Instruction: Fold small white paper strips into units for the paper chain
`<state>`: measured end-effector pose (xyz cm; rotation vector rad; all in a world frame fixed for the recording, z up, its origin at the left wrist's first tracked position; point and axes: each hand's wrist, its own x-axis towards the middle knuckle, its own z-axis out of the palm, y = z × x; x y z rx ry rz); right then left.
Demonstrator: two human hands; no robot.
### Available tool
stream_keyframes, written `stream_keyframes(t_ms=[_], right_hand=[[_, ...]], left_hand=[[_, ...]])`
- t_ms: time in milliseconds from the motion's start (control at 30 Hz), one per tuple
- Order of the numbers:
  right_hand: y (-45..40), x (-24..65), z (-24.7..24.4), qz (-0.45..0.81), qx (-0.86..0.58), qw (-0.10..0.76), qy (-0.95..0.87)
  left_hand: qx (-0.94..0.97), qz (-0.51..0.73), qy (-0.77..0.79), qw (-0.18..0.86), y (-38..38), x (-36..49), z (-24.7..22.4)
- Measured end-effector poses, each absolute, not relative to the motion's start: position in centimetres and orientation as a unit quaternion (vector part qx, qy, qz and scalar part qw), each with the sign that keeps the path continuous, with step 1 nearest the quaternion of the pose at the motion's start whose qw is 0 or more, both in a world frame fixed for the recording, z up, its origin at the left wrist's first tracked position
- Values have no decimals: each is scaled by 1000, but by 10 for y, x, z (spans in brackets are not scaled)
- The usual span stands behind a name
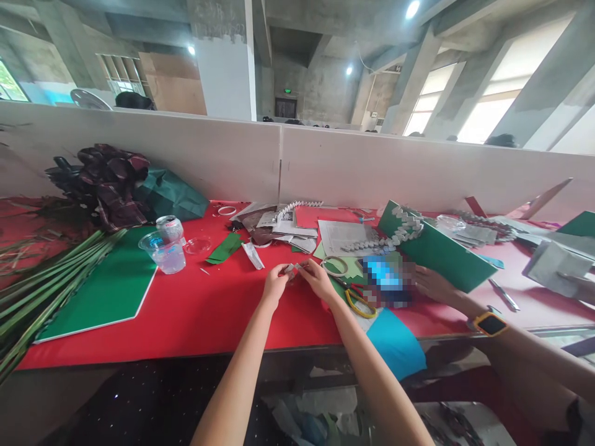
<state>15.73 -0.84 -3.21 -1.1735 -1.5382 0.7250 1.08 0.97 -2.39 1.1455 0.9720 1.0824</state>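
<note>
Over the red tabletop (195, 316), my left hand (276, 284) and my right hand (317, 279) meet nearly fingertip to fingertip. Each hand pinches a small pale piece, perhaps folded paper; one piece (290, 268) shows at the left fingertips and another (298, 266) at the right. Whether the two pieces are joined is too small to tell. A white folded strip (253, 255) lies left of my left hand. Just right of my right hand are a roll of tape (334, 266) and yellow-handled scissors (360, 305).
A plastic cup (170, 257), a can (170, 230) and a green board (106, 291) are at the left, beside long leaves (51, 285). Another person's hand (430, 284) is by a phone (385, 275) at the right. Blue paper (397, 344) overhangs the front edge.
</note>
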Motion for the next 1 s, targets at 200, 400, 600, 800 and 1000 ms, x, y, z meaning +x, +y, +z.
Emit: stream_keyframes(t_ms=[200,400,600,800,1000], right_hand=[[-8,159,-35,297,-488,509,-644],[-7,159,-36,295,-487,515,-640],[-9,158,-32,301,-491,513,-637],[-9,159,-32,306,-492,509,-637],[-7,160,-34,299,-493,512,-637]], left_hand=[[515,451,429,589,11,12,-28],[547,440,442,558,11,12,-30],[551,433,439,563,8,12,-27],[549,422,442,570,7,13,-25],[545,420,451,569,6,14,-21]])
